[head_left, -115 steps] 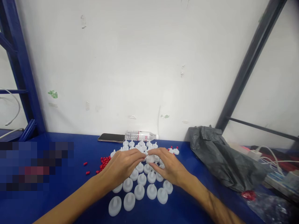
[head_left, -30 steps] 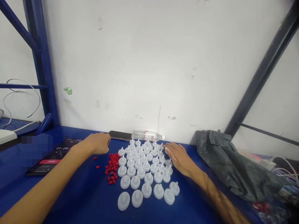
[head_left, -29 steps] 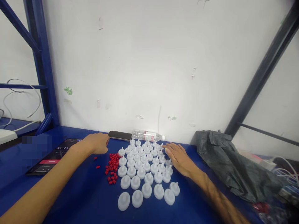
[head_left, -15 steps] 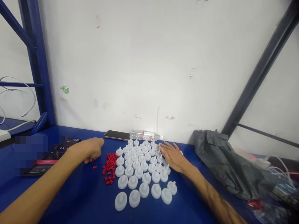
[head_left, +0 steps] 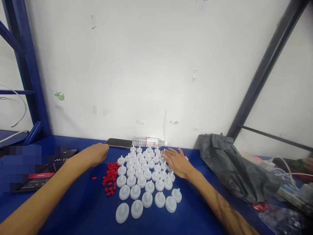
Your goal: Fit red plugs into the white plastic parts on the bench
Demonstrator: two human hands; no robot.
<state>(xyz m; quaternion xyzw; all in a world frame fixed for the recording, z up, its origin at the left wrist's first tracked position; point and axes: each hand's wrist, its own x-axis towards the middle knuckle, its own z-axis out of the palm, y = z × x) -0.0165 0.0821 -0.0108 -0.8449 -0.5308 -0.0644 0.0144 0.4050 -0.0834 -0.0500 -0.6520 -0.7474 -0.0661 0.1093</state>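
Observation:
Several round white nozzle caps [head_left: 147,199], each with a spout pointing up, stand in rows on the blue table [head_left: 80,202]. Left of them lies a pile of small red tip caps [head_left: 111,173], with one loose red cap [head_left: 94,178] apart from it. My left hand [head_left: 97,154] is closed just above and left of the pile; its fingertips are turned away, hiding the red cap it took up. My right hand [head_left: 178,163] lies over the right side of the white caps, fingers spread, thumb and fingertips near a spout at the back.
Along the wall lie a dark phone [head_left: 119,143] and a clear bottle [head_left: 149,142]. Another phone [head_left: 41,174] showing a timer lies at left. A dark plastic bag [head_left: 234,166] sits at right, with cables and a clear bag [head_left: 281,218] beyond it.
From working together over the white caps, my hands have parted. My left hand went down to a loose red cap, picked it up and rose slightly. My right hand stays by the back-right caps.

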